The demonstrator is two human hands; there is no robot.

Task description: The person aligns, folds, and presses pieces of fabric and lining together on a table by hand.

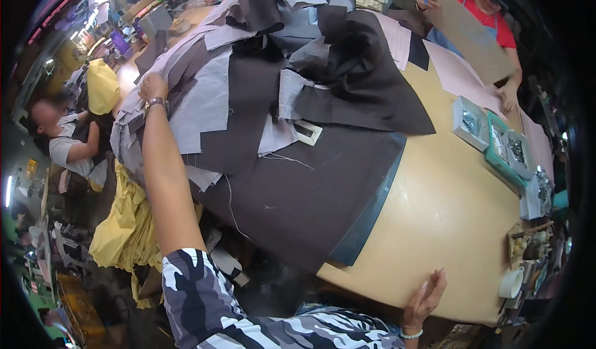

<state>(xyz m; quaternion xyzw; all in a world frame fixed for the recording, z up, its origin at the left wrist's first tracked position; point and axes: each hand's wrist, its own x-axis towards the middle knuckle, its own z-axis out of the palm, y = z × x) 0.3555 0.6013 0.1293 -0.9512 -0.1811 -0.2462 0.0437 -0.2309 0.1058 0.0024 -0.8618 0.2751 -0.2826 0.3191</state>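
My left hand [154, 87], with a watch on the wrist, is stretched to the far left and closed on the edge of a grey cloth stack [205, 97]. Dark brown cloth pieces [285, 187] spread over the middle of the table beside it, some crumpled in a heap [366, 79]. Loose white threads trail across them. A small cream rectangular frame-like piece [307, 133] lies on the dark cloth. My right hand [427, 299], wearing a beaded bracelet, is at the near table edge, fingers extended and holding nothing.
Trays of small metal parts [496, 147] line the right side of the tan table [434, 212], near a white cup [511, 282]. A person in red [506, 38] holds a flat brown board [469, 32] opposite. Yellow cloth [127, 225] hangs at left, where another person [71, 141] sits.
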